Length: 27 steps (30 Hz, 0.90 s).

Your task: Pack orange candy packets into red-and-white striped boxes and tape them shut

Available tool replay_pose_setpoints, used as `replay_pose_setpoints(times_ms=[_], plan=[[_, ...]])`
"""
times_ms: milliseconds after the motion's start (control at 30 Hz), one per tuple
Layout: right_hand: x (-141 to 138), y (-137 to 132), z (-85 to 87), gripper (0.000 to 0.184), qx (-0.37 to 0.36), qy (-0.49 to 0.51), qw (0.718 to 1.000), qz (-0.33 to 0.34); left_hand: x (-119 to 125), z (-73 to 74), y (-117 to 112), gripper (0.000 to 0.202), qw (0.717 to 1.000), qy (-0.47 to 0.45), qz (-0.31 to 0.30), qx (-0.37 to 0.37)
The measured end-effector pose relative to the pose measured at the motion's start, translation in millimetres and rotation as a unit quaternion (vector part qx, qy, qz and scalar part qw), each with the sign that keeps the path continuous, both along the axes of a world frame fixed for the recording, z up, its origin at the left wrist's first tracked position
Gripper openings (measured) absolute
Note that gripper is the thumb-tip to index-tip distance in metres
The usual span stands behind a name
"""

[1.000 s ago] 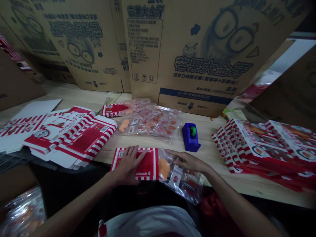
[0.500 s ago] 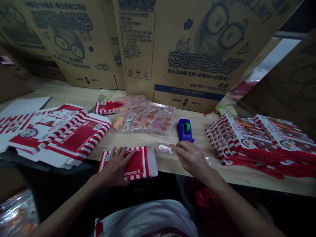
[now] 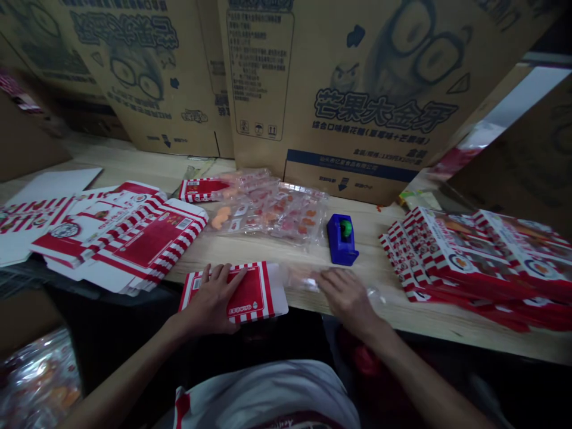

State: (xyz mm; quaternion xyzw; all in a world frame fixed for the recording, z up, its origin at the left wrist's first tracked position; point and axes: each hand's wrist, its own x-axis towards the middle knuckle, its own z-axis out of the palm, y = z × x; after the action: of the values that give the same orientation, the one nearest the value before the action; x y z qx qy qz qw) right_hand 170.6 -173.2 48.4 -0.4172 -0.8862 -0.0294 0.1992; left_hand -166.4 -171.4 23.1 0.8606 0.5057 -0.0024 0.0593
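My left hand (image 3: 217, 298) lies over a red-and-white striped carton (image 3: 248, 295) at the table's front edge, its fingers on the printed face and its near side gripped. The carton's white end flap (image 3: 279, 292) stands out to the right. My right hand (image 3: 342, 289) is closed on a clear plastic packet (image 3: 301, 278), which reaches left to the carton's open end. More clear film (image 3: 375, 295) shows right of that hand; its contents are blurred. Just behind the right hand stands a blue tape dispenser (image 3: 342, 241) with a green core.
Clear packets of orange and red candies (image 3: 286, 214) lie behind the carton. Flat striped cartons (image 3: 143, 238) pile up at left, and filled boxes (image 3: 487, 262) are stacked at right. Large brown cardboard boxes (image 3: 179, 107) wall off the back. More bagged candy (image 3: 42, 381) sits low at left.
My right hand has come slightly lower, with the packet still in its fingers near the carton's end. My left hand stays on the carton. The whole view has shifted a little.
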Motion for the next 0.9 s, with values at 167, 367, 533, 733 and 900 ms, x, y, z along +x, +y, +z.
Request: replay_pose_setpoints(times_ms=[167, 367, 533, 733, 900], plan=[[12, 27, 43.6, 0.056, -0.064, 0.025, 0.996, -0.064, 4, -1.4, -1, 0.109, 1.0, -0.003, 0.008, 0.018], [11, 53, 23.7, 0.056, -0.197, 0.031, 0.976, -0.089, 4, -8.5, -7, 0.106, 0.999, -0.023, -0.002, 0.039], [0, 53, 16.0, 0.047, -0.296, 0.031, 0.954, 0.033, 11, -10.7, -5, 0.106, 0.999, -0.03, 0.003, 0.036], [-21, 51, 5.2, 0.056, -0.274, -0.089, 0.954, 0.082, 25, -10.5, 0, 0.105, 0.999, -0.024, -0.023, 0.035], [-19, 50, 2.5, 0.069, -0.28, -0.095, 0.952, 0.08, 23, -11.7, 1, 0.107, 0.999, -0.028, -0.029, 0.024]])
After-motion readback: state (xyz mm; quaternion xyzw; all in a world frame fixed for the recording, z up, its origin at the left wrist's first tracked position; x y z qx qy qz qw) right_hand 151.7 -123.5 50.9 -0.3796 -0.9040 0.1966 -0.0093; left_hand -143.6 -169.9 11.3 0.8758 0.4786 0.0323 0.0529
